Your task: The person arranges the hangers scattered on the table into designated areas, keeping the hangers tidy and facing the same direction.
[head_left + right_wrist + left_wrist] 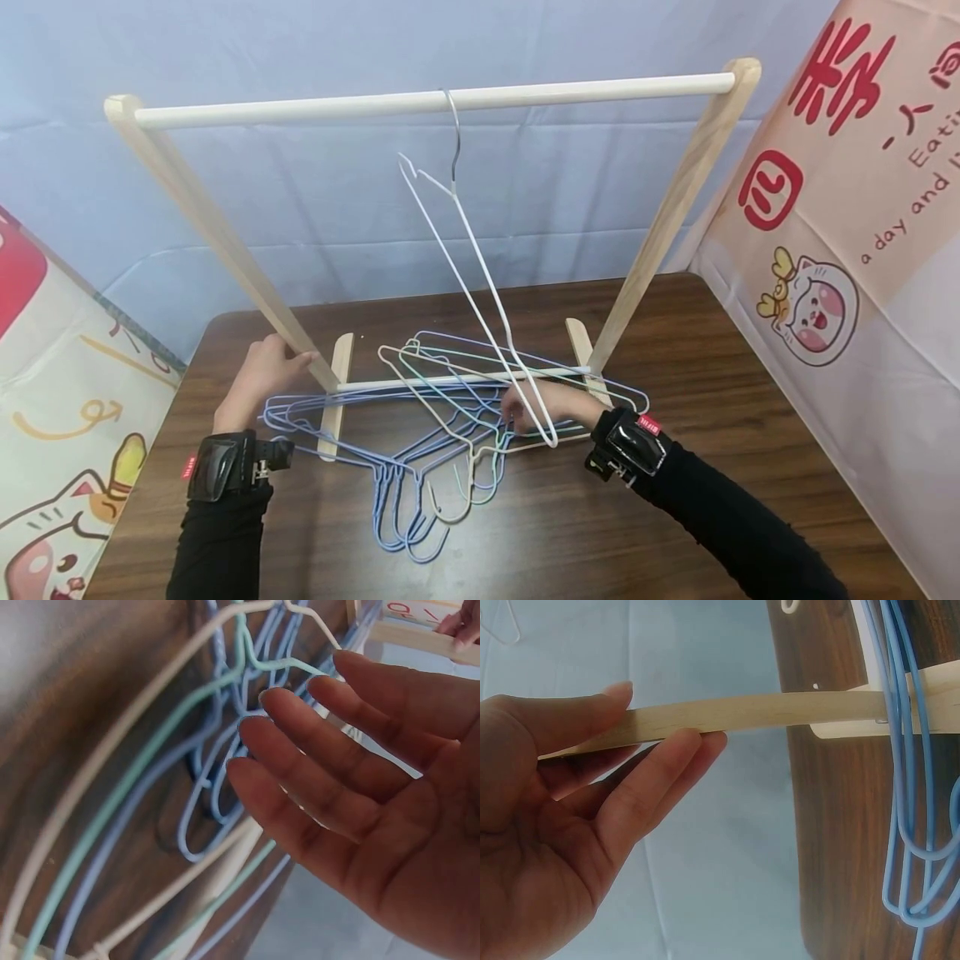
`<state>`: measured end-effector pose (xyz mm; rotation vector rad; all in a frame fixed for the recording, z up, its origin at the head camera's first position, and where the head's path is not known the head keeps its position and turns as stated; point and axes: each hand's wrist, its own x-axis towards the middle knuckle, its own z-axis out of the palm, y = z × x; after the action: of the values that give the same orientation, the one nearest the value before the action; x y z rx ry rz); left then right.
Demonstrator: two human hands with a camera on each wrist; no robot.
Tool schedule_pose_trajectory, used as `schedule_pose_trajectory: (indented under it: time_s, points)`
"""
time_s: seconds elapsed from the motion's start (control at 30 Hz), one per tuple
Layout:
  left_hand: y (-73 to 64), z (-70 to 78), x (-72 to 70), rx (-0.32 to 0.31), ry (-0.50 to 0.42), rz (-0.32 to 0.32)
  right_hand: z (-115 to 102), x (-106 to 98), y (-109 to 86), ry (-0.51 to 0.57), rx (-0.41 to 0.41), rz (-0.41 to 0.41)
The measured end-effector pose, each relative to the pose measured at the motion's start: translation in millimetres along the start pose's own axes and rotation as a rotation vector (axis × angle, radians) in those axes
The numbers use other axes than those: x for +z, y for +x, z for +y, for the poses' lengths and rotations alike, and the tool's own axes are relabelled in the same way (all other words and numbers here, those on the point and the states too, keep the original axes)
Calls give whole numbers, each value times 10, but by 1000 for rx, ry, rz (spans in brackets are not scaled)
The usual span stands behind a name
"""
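Observation:
In the head view my left hand [262,371] is at the left side of a clothes rack. Its thumb and fingers pinch the wooden post [757,711], as the left wrist view shows. From the rack's top bar [300,108] hangs a white hanger [456,137], turned partly edge-on. My right hand [555,402] is behind its lower end, over a pile of hangers. Those fingers [315,772] are loosely extended, with nothing held between them. Near them lie a beige hanger [139,697] and a mint hanger [176,711]. Several blue hangers [898,750] lie bunched at the left.
The rack stands on a brown wooden table [315,533], its feet [341,362] beside the pile. Hangers overlap the white lower bar [367,385]. Pale blue cloth [337,50] hangs behind, and printed cloths [840,208] flank the table.

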<state>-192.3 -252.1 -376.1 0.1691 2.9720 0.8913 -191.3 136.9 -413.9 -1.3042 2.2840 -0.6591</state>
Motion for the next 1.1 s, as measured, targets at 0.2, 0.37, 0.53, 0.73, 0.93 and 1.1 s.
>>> schedule_pose_trajectory:
  time_s: [0.2,0.37,0.53,0.73,0.93,1.1]
  points:
    - [2,-13,1,3,-2,0,-52,104,37,20,137,-18]
    - [4,-17,4,2,-3,-1,-81,148,40,-12,146,-8]
    - [10,-22,6,12,-1,4,47,236,55,41,140,5]
    - [16,-17,6,3,-3,0,297,401,79,81,70,-18]
    - [14,-17,5,5,-1,1,59,342,45,82,175,-29]
    - [11,-29,7,12,2,3,19,345,42,95,200,-37]
